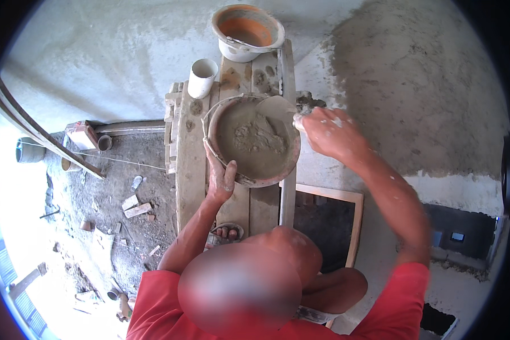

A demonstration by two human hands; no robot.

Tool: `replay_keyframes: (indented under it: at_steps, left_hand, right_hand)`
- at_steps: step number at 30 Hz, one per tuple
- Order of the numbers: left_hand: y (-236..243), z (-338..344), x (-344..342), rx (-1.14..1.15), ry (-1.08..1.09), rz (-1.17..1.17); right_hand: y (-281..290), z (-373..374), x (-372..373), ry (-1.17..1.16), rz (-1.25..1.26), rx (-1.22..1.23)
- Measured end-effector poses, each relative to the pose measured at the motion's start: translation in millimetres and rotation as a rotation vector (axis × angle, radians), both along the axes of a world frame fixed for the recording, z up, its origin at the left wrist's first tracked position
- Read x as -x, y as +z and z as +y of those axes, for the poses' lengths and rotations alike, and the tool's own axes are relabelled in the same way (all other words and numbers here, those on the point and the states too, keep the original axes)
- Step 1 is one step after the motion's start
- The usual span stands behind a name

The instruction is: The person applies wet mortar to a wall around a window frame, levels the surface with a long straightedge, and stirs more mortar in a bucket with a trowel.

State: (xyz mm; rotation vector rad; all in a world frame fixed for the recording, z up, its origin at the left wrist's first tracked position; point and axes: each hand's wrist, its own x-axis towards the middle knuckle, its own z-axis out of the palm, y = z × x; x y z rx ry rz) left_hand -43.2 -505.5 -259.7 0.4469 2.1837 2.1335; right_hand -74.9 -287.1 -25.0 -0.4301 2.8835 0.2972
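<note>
A round bucket (286, 164) full of wet grey mortar (252, 141) rests on a wooden plank scaffold (190, 198). My left hand (221, 175) grips its left side, thumb near the rim and fingers partly hidden behind it. My right hand (337, 136) is closed round the handle of a metal trowel (275, 107), whose blade is over the back right part of the bucket, by the mortar. Both hands have grey spatters or smears. My foot (225, 232) is on the planks below the bucket, partly hidden by my body.
Behind stand a white pail (238, 54) with orange inside and a white cylindrical container (202, 79). Plastered walls (408, 96) surround the right and back. Long boards (45, 133) lean left above a rubble-strewn floor (158, 198). A dark framed opening (328, 221) lies right of the planks.
</note>
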Motion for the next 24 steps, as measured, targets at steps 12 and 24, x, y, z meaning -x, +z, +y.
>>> replay_keyframes:
  at_steps: [12, 24]
  left_hand:
    - [5.4, 13.0, -1.4, -0.145, -0.057, -0.026]
    - [4.9, 16.4, -4.1, -0.039, -0.059, -0.005]
  right_hand:
    - [-77.4, -22.5, -67.0, 0.235, 0.081, -0.072]
    - [-94.4, -24.9, -64.3, 0.252, 0.119, -0.011]
